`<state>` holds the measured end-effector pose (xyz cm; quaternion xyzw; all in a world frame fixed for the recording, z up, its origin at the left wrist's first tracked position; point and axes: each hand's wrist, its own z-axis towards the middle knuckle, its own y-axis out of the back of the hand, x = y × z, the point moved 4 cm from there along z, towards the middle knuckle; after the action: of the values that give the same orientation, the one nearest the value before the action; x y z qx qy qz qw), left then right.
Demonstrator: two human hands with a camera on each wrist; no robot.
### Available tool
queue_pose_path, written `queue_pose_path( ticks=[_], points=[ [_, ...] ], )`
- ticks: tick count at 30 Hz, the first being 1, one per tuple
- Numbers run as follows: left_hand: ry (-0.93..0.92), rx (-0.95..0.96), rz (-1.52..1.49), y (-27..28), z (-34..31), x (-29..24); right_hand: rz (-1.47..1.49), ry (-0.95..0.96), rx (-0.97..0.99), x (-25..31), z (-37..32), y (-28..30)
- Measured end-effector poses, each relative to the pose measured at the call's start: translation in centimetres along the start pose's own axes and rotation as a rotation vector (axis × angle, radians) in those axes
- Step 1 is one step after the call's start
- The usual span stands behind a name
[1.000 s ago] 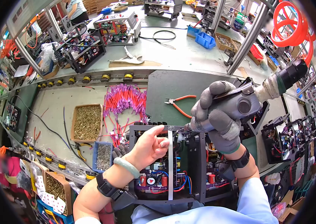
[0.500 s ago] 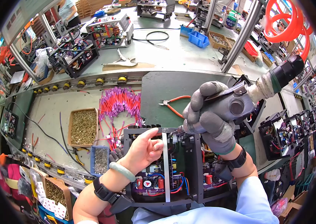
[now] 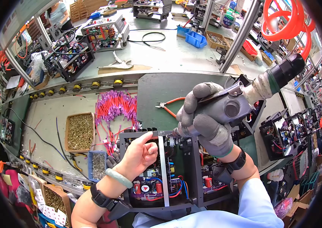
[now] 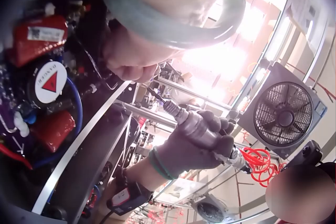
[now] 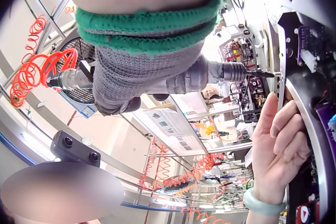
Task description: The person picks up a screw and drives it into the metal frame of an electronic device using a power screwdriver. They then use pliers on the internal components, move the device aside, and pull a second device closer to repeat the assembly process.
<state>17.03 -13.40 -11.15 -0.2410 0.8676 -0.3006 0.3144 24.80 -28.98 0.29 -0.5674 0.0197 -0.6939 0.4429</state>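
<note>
My gloved right hand (image 3: 206, 121) grips a grey air-powered screwdriver (image 3: 234, 106), whose bit points at the far end of a pale metal strip (image 3: 163, 167). That strip crosses a black metal chassis (image 3: 194, 167) filled with circuit boards, wires and red components. My bare left hand (image 3: 140, 157), with a pale green bangle (image 3: 119, 178), rests at the chassis's far rim. One digit stretches toward the strip's end beside the bit; the other fingers are loosely curled. In the right wrist view the screwdriver's tip (image 5: 265, 74) is close to that digit.
Cutting pliers (image 3: 170, 105) lie beyond the chassis. Left of it are red-and-purple wire leads (image 3: 115, 108), a box of brass-coloured hardware (image 3: 80, 131), a blue bin of small metal parts (image 3: 98, 165) and a grey glove (image 3: 112, 160). More open units (image 3: 288, 133) stand at right.
The whole scene has shifted left in the head view as the camera turned. My hands, the screwdriver and the chassis keep nearly the same positions relative to each other.
</note>
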Motion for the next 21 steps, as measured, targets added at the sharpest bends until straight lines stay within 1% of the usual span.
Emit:
queue_pose_path(
  ticks=[3,4,5,7,8,9,13,16,18,19,21],
  points=[
    [-0.011,0.000,0.023,0.2,0.2,0.1,0.038,-0.019,-0.014,-0.4,0.3,0.0],
    [-0.009,0.000,0.023,0.1,0.2,0.1,0.023,0.035,0.026,-0.5,0.7,0.0],
    [-0.024,-0.009,0.039,0.1,0.2,0.1,0.024,0.036,0.021,-0.7,1.0,-0.1],
    [-0.034,-0.018,0.056,0.2,0.2,0.1,-0.001,0.027,0.022,-0.9,1.6,-0.5],
    [-0.057,-0.022,0.070,0.3,0.3,0.1,-0.059,-0.018,-0.001,-0.8,1.7,-0.5],
    [-0.080,-0.025,0.082,0.4,0.4,0.1,-0.061,-0.019,-0.004,-1.0,1.8,-0.5],
    [-0.103,-0.005,0.066,0.4,0.6,0.0,-0.076,0.036,0.042,-1.6,2.3,-1.1],
    [-0.120,-0.017,0.079,0.1,0.3,-0.1,-0.059,0.024,0.022,-2.1,2.1,-1.1],
    [-0.122,-0.020,0.072,0.1,0.4,0.0,0.048,0.004,0.047,-2.4,2.3,-1.2],
    [-0.125,-0.020,0.064,0.1,0.4,0.0,0.051,0.005,0.046,-2.5,2.3,-1.3],
    [-0.127,-0.014,0.063,0.3,0.6,0.0,-0.057,0.032,-0.003,-2.4,2.3,-1.3]
  ],
)
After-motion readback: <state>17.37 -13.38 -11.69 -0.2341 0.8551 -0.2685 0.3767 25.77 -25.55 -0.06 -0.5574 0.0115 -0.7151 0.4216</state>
